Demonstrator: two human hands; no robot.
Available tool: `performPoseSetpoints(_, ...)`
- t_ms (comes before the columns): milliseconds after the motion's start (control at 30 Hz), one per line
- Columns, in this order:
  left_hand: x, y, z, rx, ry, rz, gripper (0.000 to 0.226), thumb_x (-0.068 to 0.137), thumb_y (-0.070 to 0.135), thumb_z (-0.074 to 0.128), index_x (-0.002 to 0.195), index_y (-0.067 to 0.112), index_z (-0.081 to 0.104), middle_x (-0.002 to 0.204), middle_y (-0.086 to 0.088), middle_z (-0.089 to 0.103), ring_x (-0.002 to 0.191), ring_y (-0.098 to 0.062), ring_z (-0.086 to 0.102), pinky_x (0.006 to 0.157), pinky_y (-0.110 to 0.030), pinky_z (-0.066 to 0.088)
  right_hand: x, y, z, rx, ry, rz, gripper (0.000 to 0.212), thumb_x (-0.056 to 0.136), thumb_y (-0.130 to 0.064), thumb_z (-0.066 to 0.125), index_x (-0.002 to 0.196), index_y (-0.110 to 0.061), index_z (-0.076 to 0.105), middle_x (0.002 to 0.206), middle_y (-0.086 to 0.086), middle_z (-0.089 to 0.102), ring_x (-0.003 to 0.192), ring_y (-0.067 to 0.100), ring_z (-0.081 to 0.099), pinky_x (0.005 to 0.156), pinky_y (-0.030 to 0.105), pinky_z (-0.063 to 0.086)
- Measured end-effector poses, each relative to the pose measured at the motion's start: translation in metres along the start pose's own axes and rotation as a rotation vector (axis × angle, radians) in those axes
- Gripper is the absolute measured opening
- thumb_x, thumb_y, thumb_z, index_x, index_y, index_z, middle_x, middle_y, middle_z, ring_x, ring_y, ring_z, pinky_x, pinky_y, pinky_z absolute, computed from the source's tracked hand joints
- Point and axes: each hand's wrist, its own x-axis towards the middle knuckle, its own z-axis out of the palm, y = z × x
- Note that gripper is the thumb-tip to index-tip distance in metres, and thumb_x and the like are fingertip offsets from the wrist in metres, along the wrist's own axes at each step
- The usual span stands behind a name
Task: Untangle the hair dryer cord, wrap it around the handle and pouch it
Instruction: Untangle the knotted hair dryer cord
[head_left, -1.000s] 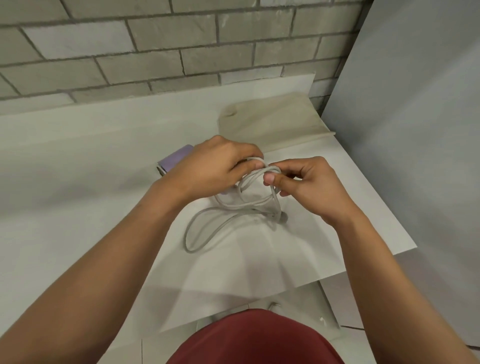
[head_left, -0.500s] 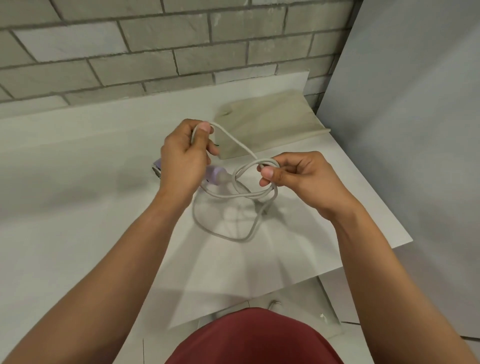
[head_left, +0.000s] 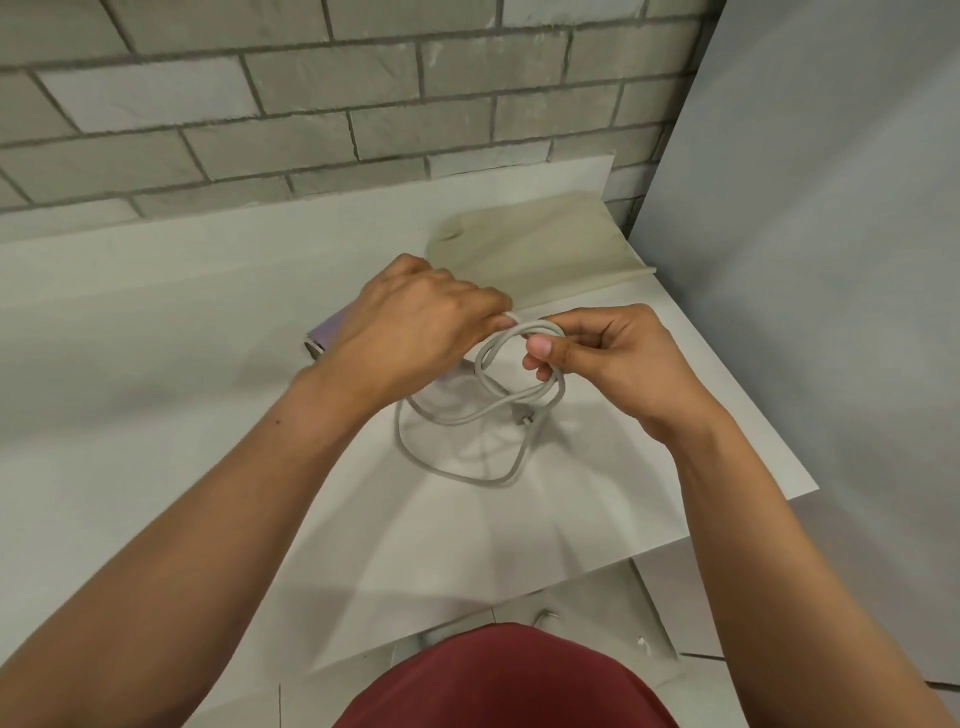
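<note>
The untangling was in hand: the left hand (head_left: 410, 322) pinched the cord (head_left: 467, 475) and the right hand (head_left: 613, 364) gripped its loop. Next, I thought, the plug (head_left: 524, 415) needed pulling free.

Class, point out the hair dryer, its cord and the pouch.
hair dryer (head_left: 330, 332): head view, visible purple body.
cord (head_left: 467, 479): head view, bottom of its lowest loop.
pouch (head_left: 545, 254): head view, middle of the beige cloth.

I see a bare, makeshift work corner, though which kind of building I cannot tell. A white tabletop (head_left: 156, 374) lies under the left hand (head_left: 410, 322), with a grey brick wall (head_left: 311, 104) beyond it. A smooth grey panel (head_left: 831, 260) stands past the right hand (head_left: 613, 358), with pale floor tiles (head_left: 737, 613) below.
</note>
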Motion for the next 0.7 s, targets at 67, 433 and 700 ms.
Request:
performPoseSetpoints(67,-0.003,0.004,0.006,-0.02,0.073,-0.086,0.038,0.108,0.043,0.04,0.104,0.019,0.069,0.071,0.004,0.073,0.076,-0.032,0.067,0.088,-0.042,0.046,-0.001,0.001,-0.002,0.045,0.019,0.001,0.011,0.091,-0.032,0.081,0.098,-0.025,0.085,0.092,0.005,0.082,0.076,0.016,0.075,0.079,0.024,0.058)
performPoseSetpoints(433,-0.016,-0.004,0.004,-0.527,0.256,-0.678,0.028,0.104,0.043,0.049,0.093,0.027,0.069,0.072,0.018,0.074,0.078,-0.009,0.07,0.077,-0.041,0.057,0.0,0.005,0.001,0.027,0.034,-0.018,0.011,0.094,-0.027,0.079,0.104,-0.028,0.084,0.097,0.001,0.082,0.061,0.013,0.059,0.07,0.022,0.054)
performPoseSetpoints(700,-0.019,-0.006,-0.001,-0.204,0.031,-0.16,0.065,0.097,0.032,0.066,0.157,0.024,0.04,0.15,-0.003,0.052,0.132,-0.029,0.053,0.107,-0.047,0.044,0.0,0.004,0.001,-0.015,0.004,0.043,0.012,0.093,-0.026,0.08,0.104,-0.028,0.084,0.094,0.0,0.082,0.062,0.013,0.057,0.068,0.021,0.052)
